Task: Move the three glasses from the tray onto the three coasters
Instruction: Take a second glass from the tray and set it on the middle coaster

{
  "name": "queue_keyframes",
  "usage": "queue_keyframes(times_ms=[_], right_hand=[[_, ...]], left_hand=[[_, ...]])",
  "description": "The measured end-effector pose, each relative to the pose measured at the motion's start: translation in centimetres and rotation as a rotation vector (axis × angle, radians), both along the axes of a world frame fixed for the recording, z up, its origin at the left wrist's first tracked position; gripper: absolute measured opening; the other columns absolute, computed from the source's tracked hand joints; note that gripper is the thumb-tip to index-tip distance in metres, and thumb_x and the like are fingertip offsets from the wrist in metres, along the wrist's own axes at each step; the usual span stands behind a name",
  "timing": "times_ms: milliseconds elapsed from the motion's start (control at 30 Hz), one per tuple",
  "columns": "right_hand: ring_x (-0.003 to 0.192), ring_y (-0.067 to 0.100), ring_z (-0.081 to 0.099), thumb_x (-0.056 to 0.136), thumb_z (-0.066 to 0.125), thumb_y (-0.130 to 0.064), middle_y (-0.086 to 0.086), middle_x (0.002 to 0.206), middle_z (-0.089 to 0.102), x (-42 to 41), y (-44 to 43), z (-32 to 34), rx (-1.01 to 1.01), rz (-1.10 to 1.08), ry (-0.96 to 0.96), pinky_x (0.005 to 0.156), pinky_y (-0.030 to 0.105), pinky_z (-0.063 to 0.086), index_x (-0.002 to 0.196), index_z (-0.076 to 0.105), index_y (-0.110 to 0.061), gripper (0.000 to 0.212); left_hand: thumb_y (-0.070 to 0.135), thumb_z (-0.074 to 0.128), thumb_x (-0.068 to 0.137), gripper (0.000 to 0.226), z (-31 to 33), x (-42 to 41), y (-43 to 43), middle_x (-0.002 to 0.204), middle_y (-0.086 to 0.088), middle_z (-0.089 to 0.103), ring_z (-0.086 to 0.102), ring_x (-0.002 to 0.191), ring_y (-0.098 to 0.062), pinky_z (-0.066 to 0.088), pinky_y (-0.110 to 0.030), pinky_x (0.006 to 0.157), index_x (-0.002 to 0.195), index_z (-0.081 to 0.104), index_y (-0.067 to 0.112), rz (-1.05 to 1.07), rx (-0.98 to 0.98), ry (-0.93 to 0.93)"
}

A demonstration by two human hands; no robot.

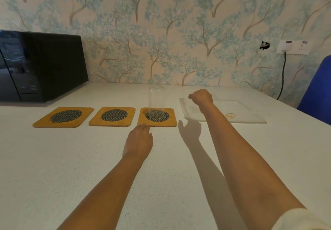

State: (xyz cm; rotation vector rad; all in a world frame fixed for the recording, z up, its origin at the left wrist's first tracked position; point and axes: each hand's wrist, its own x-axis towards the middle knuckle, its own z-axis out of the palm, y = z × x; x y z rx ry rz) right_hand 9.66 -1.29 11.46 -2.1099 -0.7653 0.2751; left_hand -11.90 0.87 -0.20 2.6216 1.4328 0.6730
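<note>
Three wooden coasters with dark mesh discs lie in a row: the left coaster point(63, 117), the middle coaster point(112, 116) and the right coaster point(157, 117). A clear glass point(156, 102) stands upright on the right coaster. My left hand point(138, 141) rests flat on the table, its fingertips at the front edge of that coaster, holding nothing. My right hand point(201, 97) hovers over the back left part of the white tray point(247, 117) with its fingers curled in. I see nothing in it. No other glass shows on the tray.
A black microwave point(41, 66) stands at the back left against the wallpapered wall. A blue chair back point(317, 90) rises at the right edge. A black cable point(283, 75) hangs from a wall socket behind the tray.
</note>
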Motion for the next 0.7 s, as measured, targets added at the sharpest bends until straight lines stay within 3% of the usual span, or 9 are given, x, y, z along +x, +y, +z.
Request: queue_keyframes(times_ms=[167, 267, 400, 533, 700], right_hand=[[0.123, 0.033, 0.054, 0.091, 0.058, -0.020, 0.014, 0.134, 0.057, 3.4, -1.4, -0.2, 0.056, -0.132, -0.047, 0.096, 0.036, 0.047, 0.130, 0.056, -0.006, 0.042], [0.122, 0.034, 0.054, 0.090, 0.057, -0.020, 0.015, 0.133, 0.056, 5.0, -1.8, -0.2, 0.026, -0.171, -0.045, 0.096, 0.037, 0.048, 0.128, 0.057, -0.005, 0.041], [0.119, 0.033, 0.056, 0.088, 0.059, -0.020, 0.017, 0.130, 0.058, 7.3, -2.1, -0.5, -0.027, -0.194, -0.056, 0.083, 0.034, 0.047, 0.115, 0.060, -0.002, 0.033], [0.122, 0.034, 0.054, 0.088, 0.062, -0.027, 0.017, 0.133, 0.055, 9.7, -1.6, -0.9, -0.074, -0.190, -0.039, 0.096, 0.038, 0.048, 0.128, 0.054, -0.001, 0.048], [0.131, 0.035, 0.043, 0.088, 0.063, -0.038, 0.019, 0.144, 0.039, 12.0, -0.4, -2.0, -0.125, -0.185, -0.024, 0.102, 0.040, 0.044, 0.139, 0.038, 0.000, 0.068]], left_hand=[[0.027, 0.032, 0.100, 0.044, 0.2, 2.7, -1.7, 0.149, -0.010, 0.039, 0.035, 0.138, -0.023, 0.028, -0.034, 0.115, 0.141, 0.037, 0.009, -0.095, 0.004, 0.019], [0.028, 0.028, 0.101, 0.048, 0.2, 6.1, -3.2, 0.153, -0.012, 0.030, 0.027, 0.142, -0.024, 0.021, -0.035, 0.118, 0.144, 0.029, 0.007, -0.155, 0.003, 0.065], [0.029, 0.026, 0.101, 0.050, 0.4, 10.4, -4.1, 0.156, -0.012, 0.023, 0.018, 0.145, -0.025, 0.012, -0.037, 0.120, 0.146, 0.024, 0.007, -0.174, -0.013, 0.075], [0.028, 0.026, 0.100, 0.051, 0.4, 13.3, -3.7, 0.156, -0.013, 0.021, 0.015, 0.146, -0.025, 0.010, -0.038, 0.120, 0.146, 0.022, 0.006, -0.164, -0.002, 0.070], [0.029, 0.025, 0.100, 0.052, 0.2, 14.6, -2.6, 0.158, -0.012, 0.016, 0.010, 0.147, -0.024, 0.005, -0.036, 0.120, 0.147, 0.018, 0.007, -0.165, -0.057, 0.028]])
